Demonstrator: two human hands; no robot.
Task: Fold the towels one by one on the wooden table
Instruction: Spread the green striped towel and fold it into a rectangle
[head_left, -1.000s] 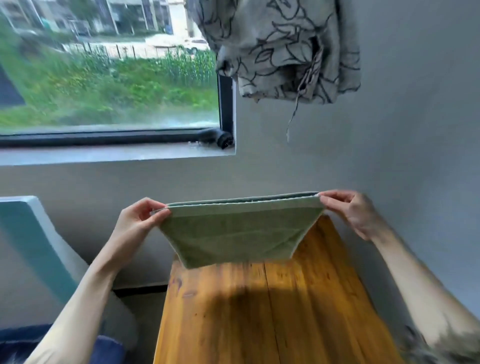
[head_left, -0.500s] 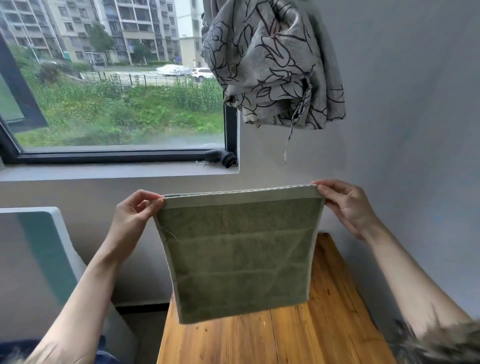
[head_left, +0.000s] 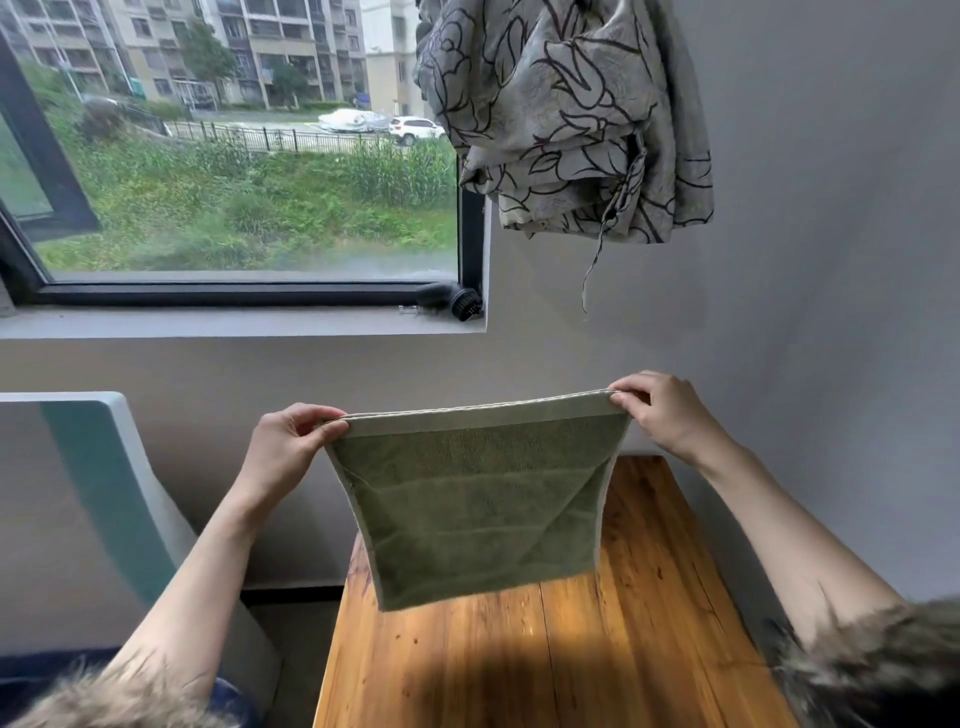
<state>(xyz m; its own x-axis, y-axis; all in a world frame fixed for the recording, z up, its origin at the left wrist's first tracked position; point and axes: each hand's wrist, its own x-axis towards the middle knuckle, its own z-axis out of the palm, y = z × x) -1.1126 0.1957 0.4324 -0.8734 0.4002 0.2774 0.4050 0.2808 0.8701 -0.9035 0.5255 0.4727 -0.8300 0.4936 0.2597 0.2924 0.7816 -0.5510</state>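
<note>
The wooden table (head_left: 649, 649) lies just below me, its planks running away toward the grey wall. Above its far end I hold the green towel (head_left: 483, 499) doubled over in the air, its lower edge hanging free and clear of the wood. My left hand (head_left: 291, 447) pinches the top left corner, and my right hand (head_left: 660, 410) pinches the top right corner, keeping the upper edge taut. Farther off, a small black brush (head_left: 457, 301) sits on the window sill (head_left: 234, 322), and a patterned curtain (head_left: 566, 114) hangs bunched up.

Bare wooden table (head_left: 649, 649) below (towel (head_left: 483, 509) hanging over its far end); wall (head_left: 831, 312) close right.
</note>
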